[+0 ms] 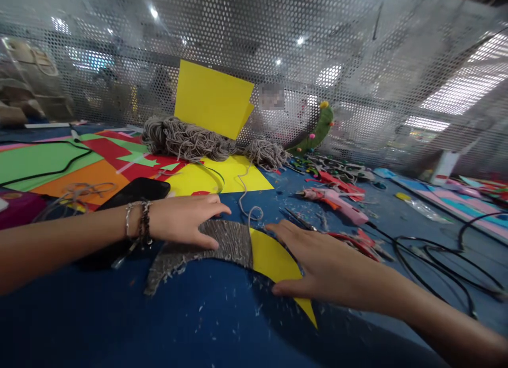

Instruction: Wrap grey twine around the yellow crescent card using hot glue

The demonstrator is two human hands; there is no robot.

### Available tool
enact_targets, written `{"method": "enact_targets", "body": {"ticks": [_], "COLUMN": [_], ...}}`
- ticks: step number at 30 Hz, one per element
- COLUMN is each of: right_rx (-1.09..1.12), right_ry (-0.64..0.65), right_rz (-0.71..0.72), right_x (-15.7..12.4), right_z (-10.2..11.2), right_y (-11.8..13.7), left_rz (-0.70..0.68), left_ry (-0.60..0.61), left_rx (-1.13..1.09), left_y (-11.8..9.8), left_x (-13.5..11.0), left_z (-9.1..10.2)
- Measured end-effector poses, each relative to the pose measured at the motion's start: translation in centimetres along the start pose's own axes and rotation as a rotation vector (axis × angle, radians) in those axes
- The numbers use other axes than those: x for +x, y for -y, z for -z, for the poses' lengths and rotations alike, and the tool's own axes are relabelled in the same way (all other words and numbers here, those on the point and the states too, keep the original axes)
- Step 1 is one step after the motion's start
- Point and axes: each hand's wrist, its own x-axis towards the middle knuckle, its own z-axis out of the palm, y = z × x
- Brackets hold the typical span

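A curved yellow foam crescent (273,259) lies on the blue table (206,325), its left part wrapped in grey yarn (228,241). My left hand (184,220), with bracelets at the wrist, presses flat on the yarn-covered end, fingers stretched out. My right hand (317,265) lies flat and open on the bare yellow end. A strand of grey yarn (248,209) runs from the crescent back to a grey yarn pile (190,140).
Behind the pile stands a yellow sheet (212,98) against a perforated metal screen (357,66). Coloured foam sheets (59,167) and a black phone (138,191) lie left. A pink glue gun (341,201), red scissors (357,241), black cables (436,262) and a green cactus toy (317,132) are right.
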Motion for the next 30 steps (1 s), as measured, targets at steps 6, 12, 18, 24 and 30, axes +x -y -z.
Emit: {"method": "enact_targets", "body": {"ticks": [6, 12, 18, 24, 30], "right_rx": [0.141, 0.183, 0.174, -0.254, -0.45], "right_ry": [-0.054, -0.22, -0.61, -0.81, -0.647], "right_rz": [0.016, 0.015, 0.086, 0.4, 0.584], "right_x": [0.1, 0.5, -0.9, -0.7, 1.1], "right_z": [0.2, 2.3, 4.3, 2.3, -1.1], "right_y": [-0.5, -1.5, -1.4, -2.3, -2.2], "left_rz": [-0.006, -0.071, -0.281, -0.522, -0.717], "left_ry": [-0.038, -0.147, -0.405, -0.539, -0.372], "left_rx": [0.004, -0.015, 0.17, 0.616, 0.69], "left_y": [-0.3, -0.9, -2.4, -3.1, -2.5], "left_x": [-0.3, 0.0, -0.2, -0.4, -1.9], "left_z": [-0.3, 2.1, 5.0, 2.9, -1.7]}}
